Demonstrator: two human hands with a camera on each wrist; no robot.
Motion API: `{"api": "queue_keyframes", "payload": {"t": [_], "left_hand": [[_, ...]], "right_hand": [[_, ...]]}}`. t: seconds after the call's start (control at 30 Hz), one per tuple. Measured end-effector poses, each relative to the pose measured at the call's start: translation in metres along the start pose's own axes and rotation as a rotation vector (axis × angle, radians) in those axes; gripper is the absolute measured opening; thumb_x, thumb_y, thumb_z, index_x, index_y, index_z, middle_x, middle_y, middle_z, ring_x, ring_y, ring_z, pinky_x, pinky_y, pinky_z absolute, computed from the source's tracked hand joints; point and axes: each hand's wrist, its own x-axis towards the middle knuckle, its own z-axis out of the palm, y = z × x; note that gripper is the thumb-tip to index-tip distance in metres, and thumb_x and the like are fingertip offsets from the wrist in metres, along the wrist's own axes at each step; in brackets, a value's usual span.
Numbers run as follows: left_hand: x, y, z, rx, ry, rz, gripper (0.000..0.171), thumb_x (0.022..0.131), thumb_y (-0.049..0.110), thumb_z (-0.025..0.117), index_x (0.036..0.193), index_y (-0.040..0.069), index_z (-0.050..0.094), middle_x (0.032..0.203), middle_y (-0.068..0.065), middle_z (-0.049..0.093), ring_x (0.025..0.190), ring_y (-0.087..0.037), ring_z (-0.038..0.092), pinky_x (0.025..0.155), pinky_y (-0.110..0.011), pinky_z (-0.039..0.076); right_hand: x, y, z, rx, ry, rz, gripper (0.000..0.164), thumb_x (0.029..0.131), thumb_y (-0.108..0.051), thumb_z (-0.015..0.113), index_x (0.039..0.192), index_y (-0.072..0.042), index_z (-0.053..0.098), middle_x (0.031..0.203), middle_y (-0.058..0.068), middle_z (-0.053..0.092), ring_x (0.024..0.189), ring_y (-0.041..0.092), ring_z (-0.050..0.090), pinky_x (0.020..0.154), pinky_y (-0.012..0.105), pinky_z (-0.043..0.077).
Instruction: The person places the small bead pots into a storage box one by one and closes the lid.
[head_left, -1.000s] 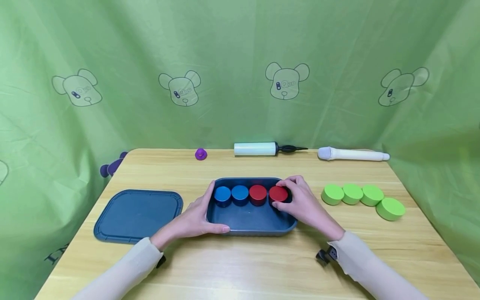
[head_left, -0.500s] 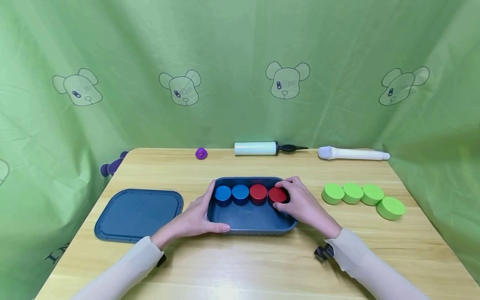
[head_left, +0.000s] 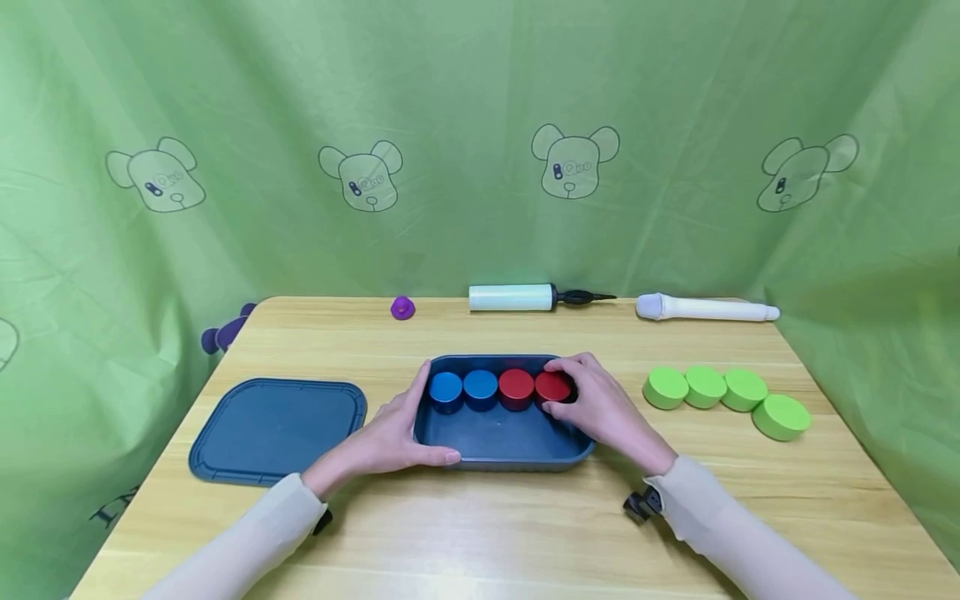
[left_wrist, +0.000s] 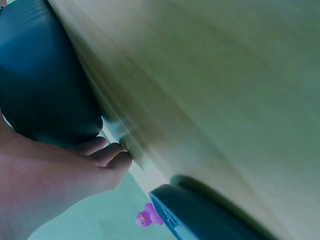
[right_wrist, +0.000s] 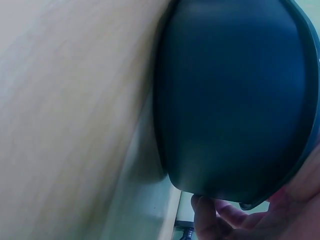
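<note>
A dark blue plastic box sits on the table in the head view. Two blue round blocks and two red round blocks stand in a row along its far wall. My right hand reaches over the box's right end and pinches the rightmost red round block between thumb and forefinger, close beside the other red one. My left hand grips the box's left end, thumb along the front rim. Both wrist views show the box's outer wall, which hides the blocks.
Left of the box lies a flat dark blue lid. Several green round blocks are at the right. Along the back edge are a purple knob-like piece, a hand pump and a white microphone-shaped thing. A green curtain hangs behind.
My right hand has slid the rightmost red round block slightly left, up against its red neighbour. The left hand and the box have stayed put.
</note>
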Motion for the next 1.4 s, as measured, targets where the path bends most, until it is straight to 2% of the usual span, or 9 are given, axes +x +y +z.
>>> {"api": "queue_keyframes", "payload": {"t": [0.13, 0.4, 0.53, 0.8, 1.07, 1.4], "left_hand": [[0.000, 0.000, 0.000, -0.003, 0.002, -0.001, 0.142, 0.083, 0.061, 0.092, 0.176, 0.023, -0.009, 0.181, -0.014, 0.015, 0.162, -0.041, 0.022, 0.124, -0.068, 0.027], [0.001, -0.001, 0.001, 0.001, 0.000, 0.007, 0.141, 0.084, 0.061, 0.091, 0.176, 0.024, -0.008, 0.180, -0.015, 0.015, 0.162, -0.042, 0.023, 0.124, -0.068, 0.028], [0.000, -0.002, 0.001, 0.008, 0.002, 0.009, 0.140, 0.084, 0.061, 0.091, 0.177, 0.021, -0.007, 0.180, -0.016, 0.016, 0.162, -0.043, 0.023, 0.124, -0.068, 0.028], [-0.001, -0.001, 0.001, -0.004, -0.003, 0.001, 0.141, 0.083, 0.062, 0.091, 0.177, 0.024, -0.008, 0.181, -0.014, 0.014, 0.163, -0.041, 0.022, 0.124, -0.068, 0.027], [-0.001, 0.001, 0.001, -0.015, -0.006, 0.002, 0.142, 0.082, 0.063, 0.091, 0.176, 0.025, -0.009, 0.181, -0.014, 0.013, 0.163, -0.041, 0.020, 0.124, -0.069, 0.027], [0.000, 0.000, 0.001, -0.014, -0.009, -0.001, 0.141, 0.083, 0.063, 0.090, 0.176, 0.027, -0.009, 0.181, -0.013, 0.012, 0.163, -0.041, 0.020, 0.123, -0.069, 0.027]], "right_hand": [[0.000, 0.000, 0.000, 0.008, 0.008, 0.002, 0.053, 0.092, -0.021, 0.090, 0.139, -0.006, 0.070, 0.134, 0.021, 0.059, 0.112, 0.036, 0.062, 0.093, 0.055, 0.056], [-0.005, 0.003, 0.002, 0.080, 0.047, -0.016, 0.056, 0.093, -0.025, 0.090, 0.139, -0.004, 0.067, 0.139, 0.021, 0.056, 0.125, 0.040, 0.058, 0.109, 0.060, 0.048], [-0.007, 0.004, 0.002, 0.109, 0.056, -0.027, 0.056, 0.094, -0.026, 0.089, 0.140, -0.003, 0.066, 0.141, 0.022, 0.055, 0.129, 0.040, 0.056, 0.112, 0.060, 0.046], [-0.013, 0.003, -0.002, 0.163, 0.087, -0.035, 0.048, 0.101, -0.028, 0.083, 0.139, -0.005, 0.065, 0.143, 0.020, 0.054, 0.133, 0.039, 0.052, 0.114, 0.061, 0.044], [-0.022, 0.006, -0.015, 0.189, 0.137, -0.070, 0.043, 0.104, -0.027, 0.080, 0.138, -0.005, 0.064, 0.141, 0.016, 0.057, 0.128, 0.036, 0.058, 0.100, 0.058, 0.053], [-0.035, 0.012, -0.030, 0.191, 0.160, -0.035, 0.046, 0.106, -0.026, 0.077, 0.142, -0.002, 0.061, 0.144, 0.019, 0.056, 0.128, 0.039, 0.057, 0.103, 0.061, 0.051]]}}
